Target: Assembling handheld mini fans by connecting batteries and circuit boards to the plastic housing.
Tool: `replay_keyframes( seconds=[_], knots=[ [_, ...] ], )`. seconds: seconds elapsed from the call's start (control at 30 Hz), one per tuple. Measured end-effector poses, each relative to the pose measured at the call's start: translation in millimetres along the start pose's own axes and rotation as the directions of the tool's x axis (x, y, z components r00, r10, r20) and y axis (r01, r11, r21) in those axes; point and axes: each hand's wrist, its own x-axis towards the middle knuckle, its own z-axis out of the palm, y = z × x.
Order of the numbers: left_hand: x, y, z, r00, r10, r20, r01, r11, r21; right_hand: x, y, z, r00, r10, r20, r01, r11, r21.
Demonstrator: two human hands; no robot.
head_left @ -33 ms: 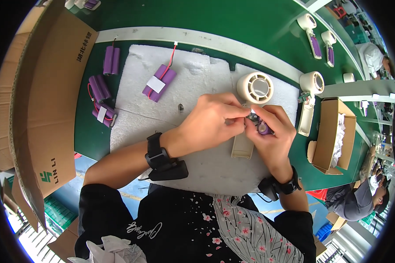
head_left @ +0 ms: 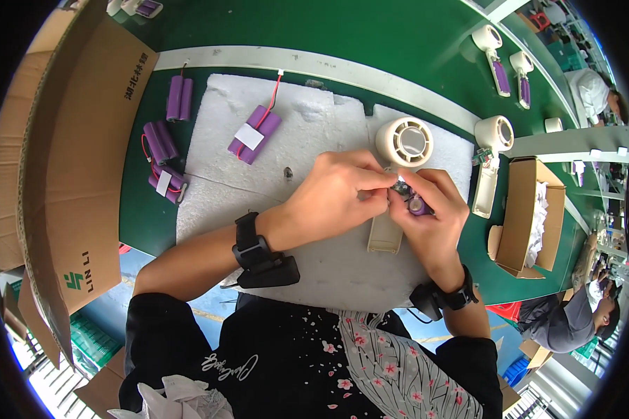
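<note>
My left hand (head_left: 339, 188) is closed in a pinch, thumb and forefinger at the edge of a small circuit board (head_left: 401, 187). Fingers mostly cover that board. Curled beside it, my right hand (head_left: 437, 213) grips a purple battery pack (head_left: 418, 206), one round cell end showing. Both hands are over a cream handheld fan: its round head (head_left: 405, 142) lies just beyond them, and its open handle shell (head_left: 385, 236) shows below. The fan rests on a white foam sheet (head_left: 314, 119). Another purple battery pack (head_left: 256, 134), with a white label and red lead, lies on the foam's left part.
Several purple battery packs (head_left: 162, 142) lie left of the foam, near a tall cardboard box (head_left: 84, 160). At the right are an opened fan (head_left: 486, 185) and a small carton (head_left: 514, 216) of white pieces. More fans (head_left: 493, 59) lie farther off. A person (head_left: 569, 318) sits far right.
</note>
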Motion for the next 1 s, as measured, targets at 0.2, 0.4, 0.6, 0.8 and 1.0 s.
replay_keyframes(
  seconds=[0.2,0.4,0.6,0.8,1.0],
  knots=[
    [2.2,1.5,-0.3,1.000,0.014,0.017,-0.014,1.000,0.004,0.4,6.2,2.7,0.990,-0.110,-0.083,0.108,0.994,-0.026],
    [2.0,-0.3,-5.7,0.995,-0.038,0.097,0.048,0.994,-0.102,4.4,-0.5,-9.4,0.997,0.031,0.068,-0.037,0.995,0.087],
    [6.6,0.9,-13.4,0.968,-0.138,0.210,0.190,0.949,-0.251,0.0,-2.1,-17.5,0.993,0.039,0.109,-0.049,0.995,0.086],
    [9.2,-1.5,-9.3,0.931,-0.192,0.310,0.277,0.925,-0.261,-5.8,3.3,-12.0,0.996,-0.053,0.074,0.053,0.999,0.013],
    [12.0,4.0,-12.1,0.894,-0.240,0.379,0.339,0.914,-0.220,-4.3,2.4,-10.2,1.000,-0.027,0.009,0.027,1.000,0.004]
  ],
)
